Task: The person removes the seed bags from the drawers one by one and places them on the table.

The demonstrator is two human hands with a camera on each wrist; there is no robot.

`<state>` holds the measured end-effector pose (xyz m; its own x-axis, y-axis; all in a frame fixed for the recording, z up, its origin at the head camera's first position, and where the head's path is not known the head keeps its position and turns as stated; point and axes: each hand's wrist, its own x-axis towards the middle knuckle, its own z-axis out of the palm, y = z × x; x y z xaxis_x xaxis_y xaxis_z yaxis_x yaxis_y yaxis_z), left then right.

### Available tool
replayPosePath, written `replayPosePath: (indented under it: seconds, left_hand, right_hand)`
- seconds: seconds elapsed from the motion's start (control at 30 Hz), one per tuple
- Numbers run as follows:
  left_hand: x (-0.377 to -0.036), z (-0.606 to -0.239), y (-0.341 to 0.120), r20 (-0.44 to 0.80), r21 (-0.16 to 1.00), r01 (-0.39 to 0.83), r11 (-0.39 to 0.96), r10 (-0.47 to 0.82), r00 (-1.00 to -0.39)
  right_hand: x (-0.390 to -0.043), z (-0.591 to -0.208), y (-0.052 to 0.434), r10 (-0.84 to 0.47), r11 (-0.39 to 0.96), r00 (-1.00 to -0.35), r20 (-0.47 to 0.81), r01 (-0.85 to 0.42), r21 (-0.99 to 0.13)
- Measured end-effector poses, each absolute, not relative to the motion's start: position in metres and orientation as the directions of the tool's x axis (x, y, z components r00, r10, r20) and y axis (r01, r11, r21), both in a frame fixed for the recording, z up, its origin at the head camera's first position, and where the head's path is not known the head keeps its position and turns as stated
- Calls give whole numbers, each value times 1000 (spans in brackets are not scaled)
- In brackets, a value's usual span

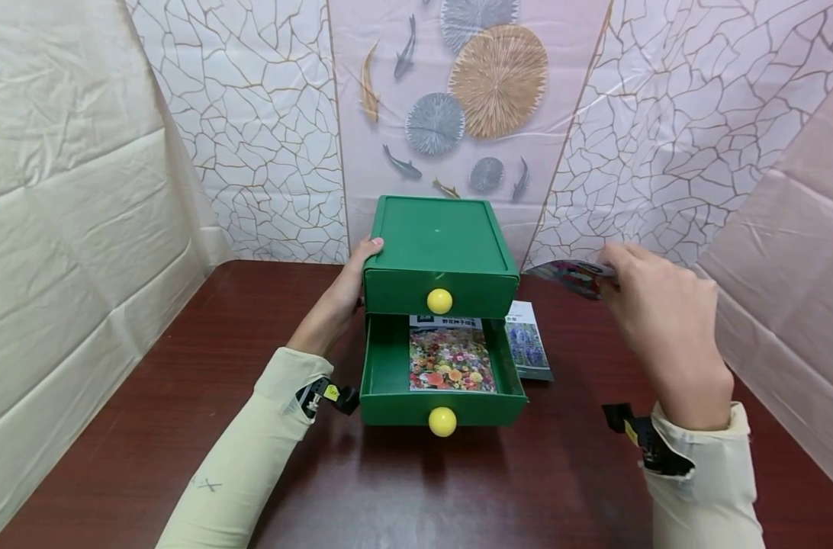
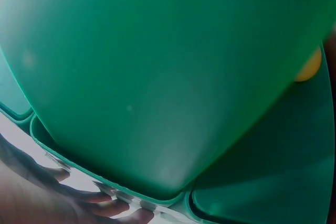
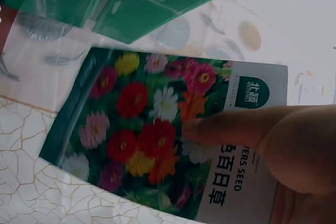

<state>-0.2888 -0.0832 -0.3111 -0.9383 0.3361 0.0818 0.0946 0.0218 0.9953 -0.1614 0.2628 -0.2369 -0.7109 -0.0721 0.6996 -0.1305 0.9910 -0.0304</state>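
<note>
A green two-drawer cabinet (image 1: 439,232) with yellow knobs stands on the table. Its lower drawer (image 1: 387,381) is pulled out, and a flower seed packet (image 1: 452,358) lies inside, picture up. My left hand (image 1: 348,286) rests against the cabinet's left side, thumb at the top edge; in the left wrist view its fingers (image 2: 107,208) lie fairly straight along the side. Off to the right, my right hand (image 1: 664,328) pinches another seed packet (image 3: 142,124) by its pale end, raised above the table. Red, pink and white flowers are printed on it.
Beside the cabinet on the right, a seed packet (image 1: 529,343) with purple flowers lies on the dark red table (image 1: 416,496), partly hidden by the cabinet. A patterned cloth (image 1: 272,130) hangs behind, and pale cloth walls (image 1: 66,229) close in both sides.
</note>
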Motion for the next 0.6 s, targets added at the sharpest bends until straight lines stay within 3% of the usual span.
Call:
replayPosePath:
  seconds: [0.2,0.6]
  left_hand:
    - [-288,-311,-84,81,995,95,26,334,-939]
    - [-290,-312,-84,83,995,96,24,339,-937]
  right_hand:
    - [-174,-245,271,-21,991,-805,593,-97,-97]
    - [-204,-275,276,-113,987,-885,451,-151,-48]
